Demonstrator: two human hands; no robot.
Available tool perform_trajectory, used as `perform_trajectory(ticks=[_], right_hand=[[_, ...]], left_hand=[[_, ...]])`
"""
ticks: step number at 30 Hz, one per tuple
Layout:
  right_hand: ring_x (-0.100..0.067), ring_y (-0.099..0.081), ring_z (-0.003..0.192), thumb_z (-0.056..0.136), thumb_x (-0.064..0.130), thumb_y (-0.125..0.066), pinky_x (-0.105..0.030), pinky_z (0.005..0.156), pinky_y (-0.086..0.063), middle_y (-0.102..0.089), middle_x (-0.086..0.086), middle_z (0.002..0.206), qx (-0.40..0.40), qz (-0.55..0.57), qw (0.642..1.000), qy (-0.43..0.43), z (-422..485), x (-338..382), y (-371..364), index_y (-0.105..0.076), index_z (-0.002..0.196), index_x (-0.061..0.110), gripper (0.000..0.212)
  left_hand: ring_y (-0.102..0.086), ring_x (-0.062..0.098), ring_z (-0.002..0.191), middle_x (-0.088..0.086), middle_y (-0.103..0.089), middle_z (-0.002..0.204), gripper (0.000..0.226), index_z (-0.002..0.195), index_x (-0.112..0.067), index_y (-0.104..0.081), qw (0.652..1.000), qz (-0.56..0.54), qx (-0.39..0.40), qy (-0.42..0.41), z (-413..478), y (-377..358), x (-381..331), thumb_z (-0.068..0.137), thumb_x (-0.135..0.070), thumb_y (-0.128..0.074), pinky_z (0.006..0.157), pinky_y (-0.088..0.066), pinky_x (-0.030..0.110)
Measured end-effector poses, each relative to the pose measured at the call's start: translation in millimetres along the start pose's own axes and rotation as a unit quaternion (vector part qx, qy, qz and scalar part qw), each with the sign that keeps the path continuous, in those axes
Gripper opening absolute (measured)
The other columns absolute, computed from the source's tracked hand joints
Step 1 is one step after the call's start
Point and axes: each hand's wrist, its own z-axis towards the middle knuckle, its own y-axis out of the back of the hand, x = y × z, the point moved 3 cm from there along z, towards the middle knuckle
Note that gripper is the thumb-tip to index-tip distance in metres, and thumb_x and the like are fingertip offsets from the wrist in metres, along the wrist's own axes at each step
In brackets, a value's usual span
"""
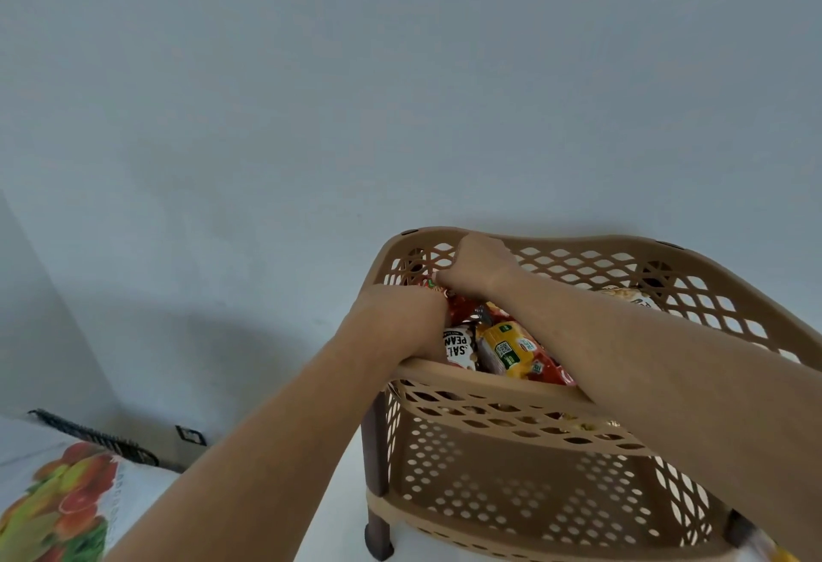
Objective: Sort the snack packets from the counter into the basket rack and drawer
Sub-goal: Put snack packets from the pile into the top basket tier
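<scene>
A tan plastic basket rack (pixel 489 388) with lattice walls stands against the wall at the lower right. Both my arms reach into its top tier. My left hand (pixel 400 308) and my right hand (pixel 480 267) are closed together on a red snack packet (pixel 460 308) at the back left corner of the basket. In front of them lie a white salted peanuts packet (pixel 458 345), a yellow packet (pixel 511 350) and more red packets (pixel 551 372). A pale packet (pixel 631 294) shows behind my right forearm.
A surface with a fruit-print cover (pixel 58 503) lies at the lower left, with a dark comb-like object (pixel 89 434) at its back edge. A small dark wall socket (pixel 191 434) sits low on the plain wall. The rack's lower tier (pixel 511 495) is visible below.
</scene>
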Motion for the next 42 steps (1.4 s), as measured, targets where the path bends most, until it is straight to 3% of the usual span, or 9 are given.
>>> perform_trajectory(ticks=[3, 5, 7, 10, 16, 20, 32, 39, 42], right_hand=[[-0.018, -0.064, 0.075, 0.084, 0.035, -0.065, -0.029, 0.054, -0.046, -0.067, -0.003, 0.078, 0.018, 0.02, 1.0, 0.008, -0.3, -0.4, -1.7, -0.068, 0.079, 0.01, 0.025], [-0.021, -0.069, 0.087, 0.083, 0.032, -0.063, -0.037, 0.073, -0.059, -0.073, -0.006, 0.094, 0.043, 0.054, 0.998, 0.016, -2.4, 0.3, 0.1, -0.075, 0.091, 0.009, 0.028], [-0.026, -0.069, 0.094, 0.084, 0.03, -0.061, -0.044, 0.081, -0.059, -0.072, -0.009, 0.107, 0.067, 0.069, 0.995, 0.025, -5.7, 0.5, 3.2, -0.075, 0.101, 0.008, 0.031], [-0.027, -0.069, 0.094, 0.087, 0.019, -0.062, -0.042, 0.08, -0.06, -0.072, -0.008, 0.108, 0.08, 0.063, 0.994, 0.051, -8.9, -0.2, 5.2, -0.077, 0.1, 0.012, 0.021], [-0.017, -0.064, 0.088, 0.086, 0.016, -0.066, -0.035, 0.08, -0.059, -0.069, -0.006, 0.115, 0.057, 0.023, 0.996, 0.065, -7.4, -2.8, -0.5, -0.075, 0.099, 0.012, 0.017], [-0.023, -0.066, 0.095, 0.085, 0.023, -0.065, -0.041, 0.082, -0.058, -0.07, -0.009, 0.11, 0.049, -0.004, 0.997, 0.06, -5.7, -4.6, -2.7, -0.072, 0.098, 0.01, 0.02], [-0.022, -0.074, 0.071, 0.082, 0.022, -0.075, -0.035, 0.063, -0.063, -0.07, -0.011, 0.082, 0.108, 0.096, 0.99, 0.013, -12.1, -7.5, 1.1, -0.065, 0.102, 0.009, 0.026], [-0.03, -0.067, 0.098, 0.084, 0.034, -0.069, -0.045, 0.083, -0.058, -0.067, -0.017, 0.113, 0.082, 0.042, 0.995, 0.041, -12.2, -7.2, 2.5, -0.066, 0.112, 0.004, 0.041], [-0.027, -0.064, 0.103, 0.089, 0.042, -0.064, -0.042, 0.087, -0.052, -0.067, -0.013, 0.114, 0.044, 0.05, 0.997, 0.043, -9.0, -8.5, 4.1, -0.06, 0.114, 0.006, 0.045]], left_hand=[[-0.059, 0.013, 0.076, -0.006, -0.066, 0.088, 0.051, 0.114, -0.026, -0.065, 1.0, -0.009, -0.019, 0.003, -1.9, 1.2, -0.2, 0.075, -0.058, -0.07, 0.066, -0.049, 0.03], [-0.058, 0.011, 0.069, -0.007, -0.061, 0.076, 0.051, 0.104, -0.024, -0.064, 0.999, -0.031, -0.04, 0.015, -2.8, 1.8, 0.6, 0.071, -0.06, -0.073, 0.066, -0.052, 0.03], [-0.06, 0.011, 0.067, -0.008, -0.059, 0.071, 0.048, 0.094, -0.025, -0.063, 0.997, -0.045, -0.06, 0.024, -2.0, 1.6, 1.5, 0.067, -0.063, -0.074, 0.07, -0.057, 0.031], [-0.062, 0.011, 0.067, -0.008, -0.058, 0.068, 0.045, 0.082, -0.027, -0.057, 0.996, -0.044, -0.067, 0.026, -0.6, 1.6, 1.7, 0.066, -0.065, -0.074, 0.073, -0.059, 0.034], [-0.064, 0.012, 0.07, -0.007, -0.063, 0.073, 0.048, 0.088, -0.026, -0.062, 0.997, -0.045, -0.065, 0.027, 1.5, -0.8, 2.6, 0.064, -0.066, -0.075, 0.074, -0.059, 0.035], [-0.064, 0.012, 0.073, -0.007, -0.062, 0.074, 0.045, 0.088, -0.027, -0.059, 0.997, -0.049, -0.059, 0.032, -0.8, 1.1, 1.5, 0.066, -0.063, -0.076, 0.077, -0.059, 0.034], [-0.062, 0.01, 0.07, -0.007, -0.059, 0.071, 0.052, 0.1, -0.023, -0.066, 0.997, -0.041, -0.059, 0.027, -6.4, 4.2, -0.4, 0.068, -0.064, -0.073, 0.075, -0.059, 0.033], [-0.063, 0.011, 0.073, -0.006, -0.064, 0.082, 0.061, 0.106, -0.021, -0.066, 0.992, -0.072, -0.099, 0.034, -8.0, 5.1, 0.8, 0.064, -0.065, -0.076, 0.074, -0.058, 0.03], [-0.058, 0.009, 0.072, -0.007, -0.06, 0.08, 0.062, 0.102, -0.022, -0.065, 0.983, -0.099, -0.146, 0.046, -8.7, 6.8, 3.1, 0.062, -0.068, -0.076, 0.069, -0.052, 0.027]])
